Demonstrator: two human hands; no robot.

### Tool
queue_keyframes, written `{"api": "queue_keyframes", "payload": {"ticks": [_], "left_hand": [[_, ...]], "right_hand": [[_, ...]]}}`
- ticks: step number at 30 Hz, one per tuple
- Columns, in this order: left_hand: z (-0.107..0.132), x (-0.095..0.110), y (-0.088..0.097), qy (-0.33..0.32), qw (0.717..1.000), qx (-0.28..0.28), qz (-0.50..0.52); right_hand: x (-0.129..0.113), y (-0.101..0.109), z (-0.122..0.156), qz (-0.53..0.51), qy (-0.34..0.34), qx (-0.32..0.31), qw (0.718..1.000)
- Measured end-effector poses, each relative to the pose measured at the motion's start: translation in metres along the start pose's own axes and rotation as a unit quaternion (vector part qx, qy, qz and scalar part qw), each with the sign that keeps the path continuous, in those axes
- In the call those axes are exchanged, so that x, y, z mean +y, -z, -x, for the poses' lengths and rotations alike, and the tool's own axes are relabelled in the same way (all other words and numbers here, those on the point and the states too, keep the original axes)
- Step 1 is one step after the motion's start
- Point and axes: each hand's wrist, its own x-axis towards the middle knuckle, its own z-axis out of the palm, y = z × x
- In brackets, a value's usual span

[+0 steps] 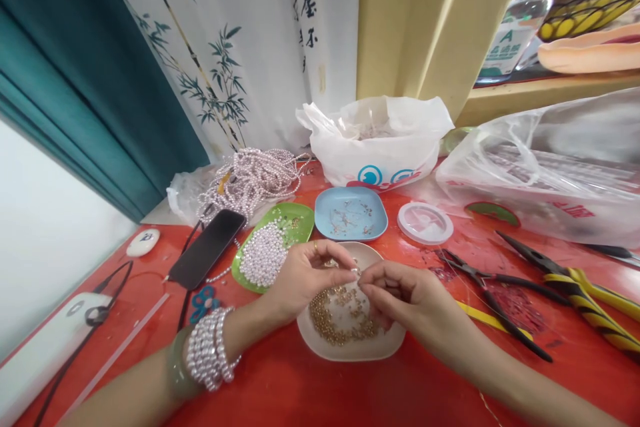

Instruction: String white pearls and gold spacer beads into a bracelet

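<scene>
My left hand (pixel 313 273) is closed in a pinch, with a small white pearl bead (pixel 355 271) at its thumb and fingertip. Close beside it, my right hand (pixel 407 290) also pinches, its fingertips almost meeting the left ones; what they hold is too small to make out. Both hands are above a cream plate (pixel 350 350) of gold beads (pixel 333 323). A green plate (pixel 303 217) heaped with white pearl beads (pixel 263 253) lies left of my hands. Behind them is a blue plate (pixel 325 230) with small metal findings. Several pearl strands circle my left wrist.
Pliers (pixel 493 280) and larger yellow-black pliers (pixel 575 280) lie at right. A round clear-lidded box (pixel 425 223), white plastic bags (pixel 385 147) and a heap of pearl strings (pixel 255 177) stand behind. A phone (pixel 207 250) and power strip (pixel 60 340) are at left.
</scene>
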Motion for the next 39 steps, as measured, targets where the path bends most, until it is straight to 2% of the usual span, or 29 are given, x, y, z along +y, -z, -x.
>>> {"api": "queue_keyframes", "payload": {"ticks": [12, 20, 27, 33, 36, 39], "left_hand": [[0.0018, 0.0016, 0.0011, 0.003, 0.999, -0.036, 0.007], [0.0007, -0.0002, 0.0013, 0.013, 1.0, -0.025, 0.001], [0.0007, 0.0007, -0.0005, 0.018, 0.999, -0.043, -0.015], [0.0018, -0.0011, -0.0001, 0.031, 0.998, -0.057, -0.005], [0.0014, 0.0008, 0.0023, 0.028, 0.999, -0.04, -0.009], [-0.0008, 0.0071, 0.0064, -0.015, 0.996, 0.004, -0.09]], "right_hand": [[-0.0001, 0.0027, 0.0015, 0.023, 0.023, -0.009, 0.999], [-0.0044, 0.0027, -0.0004, 0.007, 0.003, -0.011, 1.0], [-0.0019, 0.0019, -0.0007, -0.006, 0.011, -0.021, 1.0], [-0.0006, 0.0032, -0.002, -0.023, -0.007, -0.004, 1.0], [-0.0001, 0.003, -0.0029, -0.073, -0.023, 0.012, 0.997], [0.0007, 0.0026, -0.0026, -0.127, -0.025, 0.022, 0.991]]}}
